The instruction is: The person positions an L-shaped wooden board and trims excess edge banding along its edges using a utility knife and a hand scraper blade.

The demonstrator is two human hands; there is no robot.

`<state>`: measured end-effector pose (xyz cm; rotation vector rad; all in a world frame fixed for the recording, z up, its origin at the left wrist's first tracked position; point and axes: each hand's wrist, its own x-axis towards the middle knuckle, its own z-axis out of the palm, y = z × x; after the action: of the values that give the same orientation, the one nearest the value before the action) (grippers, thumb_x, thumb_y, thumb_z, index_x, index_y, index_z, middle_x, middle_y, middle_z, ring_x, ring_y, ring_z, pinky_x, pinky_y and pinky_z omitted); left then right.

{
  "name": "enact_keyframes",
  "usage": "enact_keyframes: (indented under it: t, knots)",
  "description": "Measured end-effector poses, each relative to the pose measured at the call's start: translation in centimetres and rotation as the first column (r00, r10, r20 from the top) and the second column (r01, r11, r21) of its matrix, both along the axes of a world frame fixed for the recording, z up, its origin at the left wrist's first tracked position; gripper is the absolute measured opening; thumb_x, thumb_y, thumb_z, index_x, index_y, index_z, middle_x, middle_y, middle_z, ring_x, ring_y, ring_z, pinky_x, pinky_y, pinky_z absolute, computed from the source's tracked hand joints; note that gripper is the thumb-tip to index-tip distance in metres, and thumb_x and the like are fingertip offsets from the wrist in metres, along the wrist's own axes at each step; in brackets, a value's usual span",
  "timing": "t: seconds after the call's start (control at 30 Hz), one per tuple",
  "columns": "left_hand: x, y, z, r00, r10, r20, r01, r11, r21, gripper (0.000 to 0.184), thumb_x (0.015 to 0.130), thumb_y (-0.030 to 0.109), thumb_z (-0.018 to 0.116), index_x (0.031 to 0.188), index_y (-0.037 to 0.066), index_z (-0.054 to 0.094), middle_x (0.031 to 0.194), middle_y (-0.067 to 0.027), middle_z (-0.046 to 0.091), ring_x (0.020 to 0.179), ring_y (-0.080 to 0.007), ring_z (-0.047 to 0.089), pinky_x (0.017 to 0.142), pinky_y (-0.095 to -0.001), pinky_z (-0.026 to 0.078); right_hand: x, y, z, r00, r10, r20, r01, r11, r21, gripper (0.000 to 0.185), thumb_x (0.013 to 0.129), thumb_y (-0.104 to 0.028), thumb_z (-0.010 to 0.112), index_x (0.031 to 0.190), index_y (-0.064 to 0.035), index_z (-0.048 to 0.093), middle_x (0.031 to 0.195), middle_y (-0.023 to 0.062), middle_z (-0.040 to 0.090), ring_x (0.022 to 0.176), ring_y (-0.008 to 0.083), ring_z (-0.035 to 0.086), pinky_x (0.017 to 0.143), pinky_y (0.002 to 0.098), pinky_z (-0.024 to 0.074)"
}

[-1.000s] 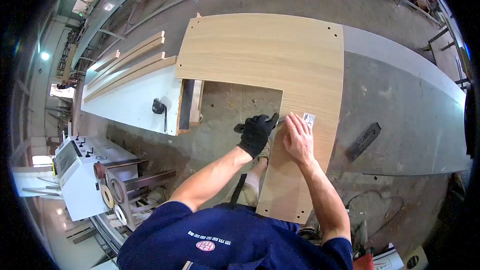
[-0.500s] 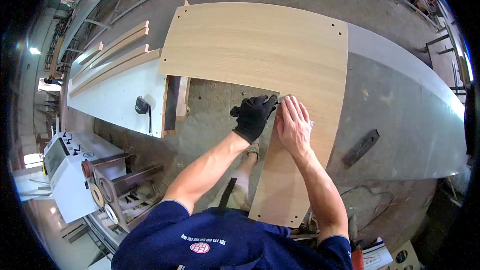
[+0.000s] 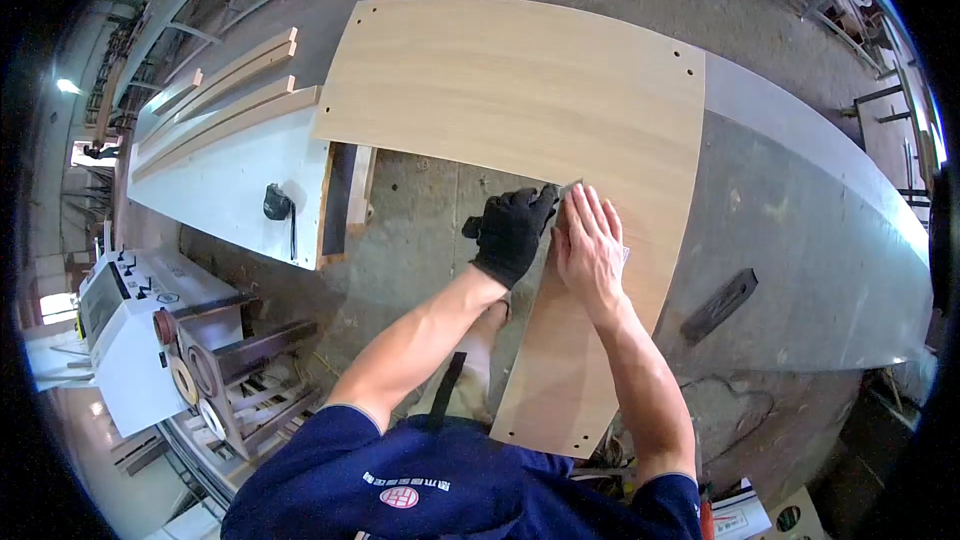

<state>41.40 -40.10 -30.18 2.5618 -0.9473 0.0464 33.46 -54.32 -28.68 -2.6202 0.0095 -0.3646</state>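
An L-shaped wood-grain panel (image 3: 500, 70) with small dark holes near its corners lies in front of me. My left hand (image 3: 510, 233), in a black glove, is closed at the panel's inner edge, close to the inside corner; what its fingers pinch is too small to name. Bare, my right hand (image 3: 590, 245) lies with its fingers stretched over the narrower arm of the panel, beside the glove. A small grey piece (image 3: 570, 186) shows at its fingertips. Part of a label peeks out beside the right palm.
A black tape measure (image 3: 277, 202) rests on a white board (image 3: 225, 175) at the left, with wooden strips (image 3: 215, 90) behind it. On the grey surface (image 3: 800, 240) at the right lies a dark flat tool (image 3: 720, 306). A white machine (image 3: 150, 340) stands at the lower left.
Both hands have moved up along the panel's inner edge to the inside corner. The right hand now covers most of the label. The camera view has shifted somewhat.
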Motion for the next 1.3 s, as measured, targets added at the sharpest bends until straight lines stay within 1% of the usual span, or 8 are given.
enact_keyframes:
  t: [0.17, 0.4, 0.43, 0.53, 0.7, 0.97, 1.2, 1.3]
  knots:
    - [-1.5, 0.4, 0.8, 0.994, 0.055, 0.097, -0.064, 0.994, 0.088, 0.031, 0.087, 0.013, 0.059, 0.117, 0.007, 0.063, 0.092, -0.0117, 0.069, 0.078, -0.03, 0.067, 0.064, -0.0395, 0.052, -1.1, 0.3, -0.1, 0.999, 0.029, -0.036, -0.029, 1.0, -0.007, 0.052, 0.09, -0.018, 0.061, 0.137, 0.0017, 0.051, 0.145, 0.0177, 0.049, 0.139, 0.0304, 0.041, 0.115, 0.0452, 0.0277]
    - [-0.7, 1.5, 0.5, 0.992, 0.109, -0.058, -0.109, 0.994, 0.0, 0.034, 0.085, 0.011, 0.058, 0.118, 0.004, 0.063, 0.096, -0.0138, 0.067, 0.083, -0.0298, 0.066, 0.067, -0.043, 0.052, 1.1, 1.2, 0.9, 0.995, 0.067, -0.079, -0.069, 0.997, -0.02, 0.054, 0.089, -0.02, 0.063, 0.138, -0.0003, 0.051, 0.145, 0.0161, 0.049, 0.139, 0.0289, 0.041, 0.116, 0.0443, 0.027]
    - [-0.9, 1.1, 0.5, 0.995, 0.093, 0.02, -0.094, 0.995, 0.039, 0.035, 0.084, 0.011, 0.059, 0.118, 0.004, 0.063, 0.094, -0.0154, 0.067, 0.082, -0.0309, 0.066, 0.066, -0.0424, 0.052, 0.8, 0.9, 0.8, 0.997, 0.045, -0.068, -0.047, 0.998, -0.04, 0.055, 0.088, -0.019, 0.063, 0.138, -0.0005, 0.051, 0.145, 0.0161, 0.049, 0.139, 0.0287, 0.041, 0.116, 0.0445, 0.0267]
    - [-1.2, 0.4, 0.9, 0.991, 0.13, -0.033, -0.127, 0.988, 0.09, 0.037, 0.082, 0.011, 0.061, 0.119, 0.003, 0.062, 0.093, -0.0159, 0.067, 0.08, -0.032, 0.066, 0.066, -0.0429, 0.052, 0.7, 0.7, 0.3, 0.998, 0.043, -0.048, -0.046, 0.997, -0.06, 0.055, 0.087, -0.018, 0.064, 0.138, -0.0007, 0.051, 0.145, 0.0162, 0.049, 0.139, 0.0289, 0.041, 0.116, 0.045, 0.0266]
    - [0.3, 4.4, 0.4, 0.968, 0.243, -0.057, -0.248, 0.965, -0.088, 0.037, 0.083, 0.01, 0.061, 0.119, 0.004, 0.062, 0.091, -0.0155, 0.067, 0.08, -0.0326, 0.066, 0.067, -0.0435, 0.052, 4.0, 4.2, 0.9, 0.985, 0.153, -0.081, -0.154, 0.988, -0.012, 0.06, 0.084, -0.02, 0.066, 0.139, -0.0016, 0.05, 0.147, 0.0135, 0.047, 0.141, 0.0262, 0.038, 0.117, 0.0459, 0.0247]
    - [0.9, 5.1, 0.3, 0.963, 0.267, -0.043, -0.264, 0.962, 0.074, 0.045, 0.082, 0.014, 0.062, 0.127, 0.01, 0.058, 0.088, -0.0098, 0.063, 0.08, -0.0298, 0.063, 0.068, -0.0439, 0.048, 5.1, 4.9, 0.8, 0.983, 0.168, -0.069, -0.173, 0.983, -0.067, 0.062, 0.08, -0.015, 0.066, 0.139, -0.002, 0.05, 0.147, 0.0128, 0.048, 0.141, 0.0264, 0.039, 0.117, 0.0466, 0.0253]
    - [3.9, 12.4, 0.8, 0.933, 0.357, -0.037, -0.359, 0.933, -0.034, 0.032, 0.085, 0.011, 0.061, 0.117, 0.005, 0.062, 0.087, -0.0135, 0.066, 0.078, -0.0327, 0.065, 0.065, -0.0443, 0.051, 9.8, 11.8, 1.7, 0.962, 0.265, -0.065, -0.265, 0.964, -0.001, 0.064, 0.076, -0.014, 0.067, 0.137, -0.0034, 0.052, 0.146, 0.0111, 0.05, 0.14, 0.0253, 0.04, 0.116, 0.0479, 0.0268]
    - [3.8, 11.8, 1.1, 0.952, 0.299, -0.064, -0.3, 0.954, -0.01, 0.031, 0.086, 0.012, 0.06, 0.117, 0.005, 0.062, 0.086, -0.0139, 0.065, 0.077, -0.0326, 0.065, 0.064, -0.0446, 0.05, 8.9, 11.0, 2.1, 0.967, 0.219, -0.131, -0.23, 0.97, -0.075, 0.064, 0.076, -0.014, 0.068, 0.137, -0.0021, 0.053, 0.145, 0.0129, 0.05, 0.14, 0.0263, 0.04, 0.117, 0.0479, 0.0251]
